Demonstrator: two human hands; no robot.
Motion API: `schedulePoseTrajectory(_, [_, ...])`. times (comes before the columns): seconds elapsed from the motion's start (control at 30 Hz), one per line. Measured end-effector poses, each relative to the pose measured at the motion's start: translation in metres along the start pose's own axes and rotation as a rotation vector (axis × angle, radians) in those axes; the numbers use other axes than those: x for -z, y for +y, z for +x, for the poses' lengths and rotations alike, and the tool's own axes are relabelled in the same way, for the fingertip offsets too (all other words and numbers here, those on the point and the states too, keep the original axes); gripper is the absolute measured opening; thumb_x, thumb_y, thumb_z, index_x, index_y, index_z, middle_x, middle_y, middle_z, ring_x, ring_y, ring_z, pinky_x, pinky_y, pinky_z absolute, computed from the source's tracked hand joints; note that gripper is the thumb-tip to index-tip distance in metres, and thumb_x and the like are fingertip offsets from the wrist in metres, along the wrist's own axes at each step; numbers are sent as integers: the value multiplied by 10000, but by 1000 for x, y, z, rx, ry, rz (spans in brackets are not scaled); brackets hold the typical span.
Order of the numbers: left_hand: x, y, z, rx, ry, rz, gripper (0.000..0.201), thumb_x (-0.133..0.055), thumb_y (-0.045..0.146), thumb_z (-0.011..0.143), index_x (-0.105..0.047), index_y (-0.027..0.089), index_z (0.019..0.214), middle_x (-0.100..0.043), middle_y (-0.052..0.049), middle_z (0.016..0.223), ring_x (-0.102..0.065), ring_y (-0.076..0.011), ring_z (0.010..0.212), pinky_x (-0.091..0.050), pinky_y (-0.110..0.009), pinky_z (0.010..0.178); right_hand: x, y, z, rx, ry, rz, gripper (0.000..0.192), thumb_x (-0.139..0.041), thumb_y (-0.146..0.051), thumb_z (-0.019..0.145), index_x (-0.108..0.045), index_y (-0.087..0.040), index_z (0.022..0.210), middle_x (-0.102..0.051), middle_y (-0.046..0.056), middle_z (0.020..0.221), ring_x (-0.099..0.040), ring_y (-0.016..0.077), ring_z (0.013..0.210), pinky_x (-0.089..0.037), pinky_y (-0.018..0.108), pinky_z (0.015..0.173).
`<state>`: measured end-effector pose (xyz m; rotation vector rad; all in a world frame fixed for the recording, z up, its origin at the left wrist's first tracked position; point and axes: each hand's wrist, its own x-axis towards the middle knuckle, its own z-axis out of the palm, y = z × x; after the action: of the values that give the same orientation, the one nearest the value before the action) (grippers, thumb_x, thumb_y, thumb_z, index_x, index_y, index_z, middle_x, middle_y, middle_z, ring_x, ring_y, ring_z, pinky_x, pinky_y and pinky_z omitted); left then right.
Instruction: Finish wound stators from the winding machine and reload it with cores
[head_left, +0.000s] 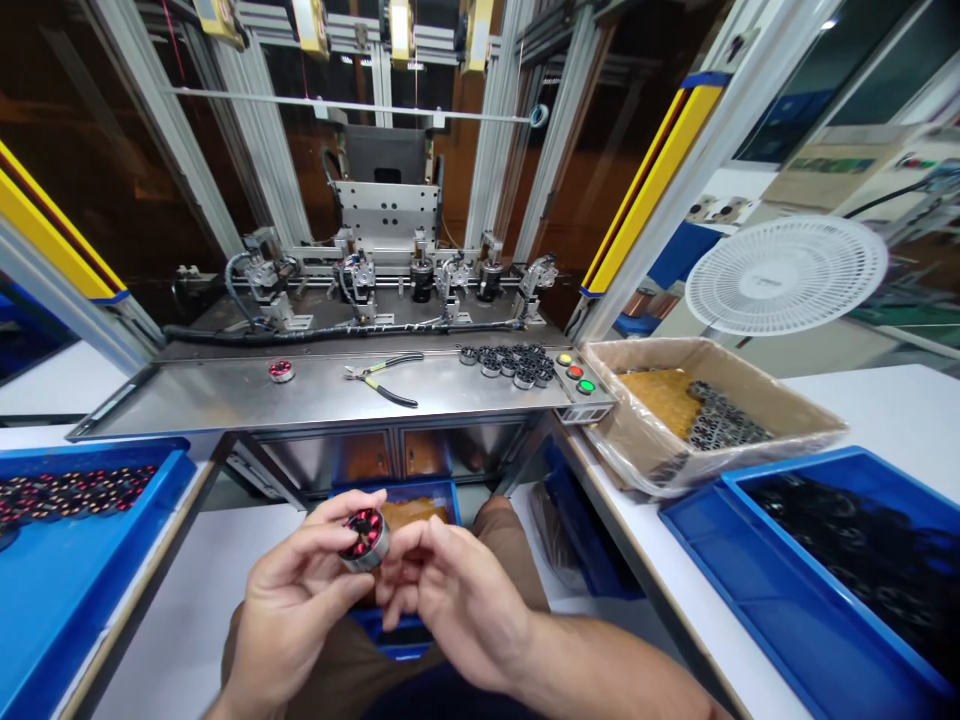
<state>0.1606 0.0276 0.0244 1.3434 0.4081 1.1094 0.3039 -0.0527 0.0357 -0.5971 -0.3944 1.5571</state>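
Left hand (294,585) — stator (370,541) — fan label (770,282) illegible

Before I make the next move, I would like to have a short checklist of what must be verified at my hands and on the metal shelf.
1. Wound part held securely: ok, the left hand grips it between thumb and fingers.
2. Right hand touching the part: cannot tell, its fingertips are right beside the rim.
3. Windings free of loose wire ends: cannot tell, too small to see.
4. Cutters closed: not ok, they lie on the metal shelf with handles spread.
5. Buttons uncovered: ok, yellow, red and green all show.
6. Both hands outside the machine: ok.
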Motion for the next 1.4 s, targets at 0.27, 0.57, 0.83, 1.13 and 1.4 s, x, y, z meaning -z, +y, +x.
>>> schedulePoseTrajectory(0.27, [0, 6, -7, -50, -1, 179, 615, -790, 69, 706, -635, 375, 1217, -525, 23, 1480, -390, -217, 1426, -392, -275, 1110, 6, 1, 5, 270, -22, -309, 278, -837, -355, 683, -679, -148, 779, -591, 17, 748, -548, 121, 683, -449, 248, 652])
schedulePoseTrajectory(0.57, [-8, 11, -12, 358, -38, 197, 398, -826, 332, 699, -735, 307, 1086, -775, -35, 1084, -727, -216, 987, -562, -226, 865, 19, -17, 2, 1204, -150, -1255, 221, -635, -147, 846, -646, -203, 1060, -621, 70, 876, -584, 189, 789, -515, 346, 684])
schedulePoseTrajectory(0.83, [-6, 16, -18, -127, -35, 718, 463, -784, 191, 739, -680, 340, 1165, -742, -13, 1118, -689, -205, 1020, -524, -267, 951, 10, -21, 1, 930, -91, -982, 130, -750, -279, 809, -691, -185, 875, -626, 39, 781, -585, 155, 710, -500, 294, 649])
schedulePoseTrajectory(1.13, [-11, 14, -21, -11, -23, 488, 368, -743, 172, 781, -691, 321, 1113, -723, -25, 1177, -684, -208, 1106, -550, -244, 937, 14, -21, -6, 475, 81, -749, 273, -714, -354, 818, -601, -164, 659, -553, -10, 644, -493, 117, 615, -416, 251, 599])
schedulePoseTrajectory(1.4, [-6, 25, -14, -372, -134, 993, 480, -758, 172, 749, -647, 284, 1202, -752, -10, 1164, -726, -177, 1025, -479, -183, 1003, 23, -59, -14, 628, -16, -1045, 186, -703, -350, 825, -664, -168, 831, -600, 78, 978, -588, 188, 903, -474, 336, 828])
